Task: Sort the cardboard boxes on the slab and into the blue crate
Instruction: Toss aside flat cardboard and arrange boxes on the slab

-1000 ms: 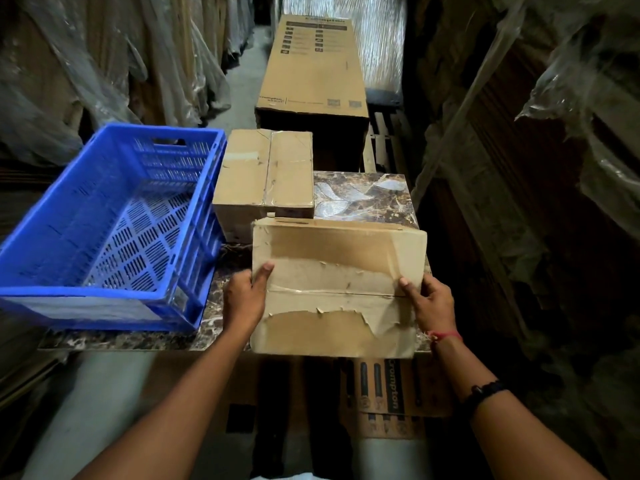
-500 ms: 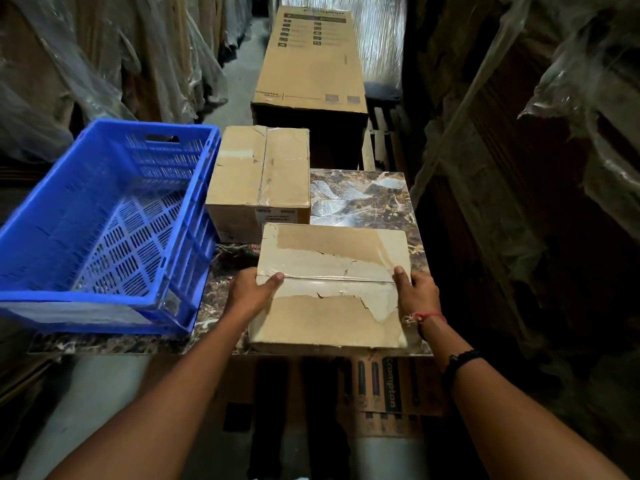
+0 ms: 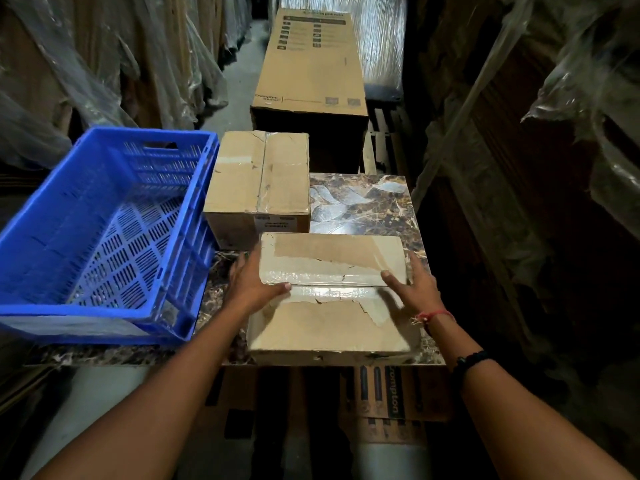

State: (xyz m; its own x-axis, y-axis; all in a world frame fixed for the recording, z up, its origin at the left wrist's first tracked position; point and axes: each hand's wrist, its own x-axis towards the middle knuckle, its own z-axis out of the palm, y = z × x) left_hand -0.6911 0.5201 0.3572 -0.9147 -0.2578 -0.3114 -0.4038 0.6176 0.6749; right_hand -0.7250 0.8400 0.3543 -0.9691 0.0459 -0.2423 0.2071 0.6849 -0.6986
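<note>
A flat cardboard box (image 3: pixel 332 327) with torn tape lies on the marble slab (image 3: pixel 367 209) at its near edge. My left hand (image 3: pixel 254 284) holds its left side with the thumb over the top. My right hand (image 3: pixel 414 289) holds its right side, thumb on the top face. A second, taller cardboard box (image 3: pixel 258 178) stands on the slab just behind it, beside the blue crate (image 3: pixel 104 237). The crate sits on the slab's left part with nothing in it.
A long printed carton (image 3: pixel 310 64) lies beyond the slab. Another printed carton (image 3: pixel 391 400) shows under the slab's front edge. Plastic-wrapped stacks (image 3: pixel 519 168) wall in both sides of the narrow aisle.
The flat box came down from a tilted, raised position and now lies on the slab. Both hands slid further along its sides.
</note>
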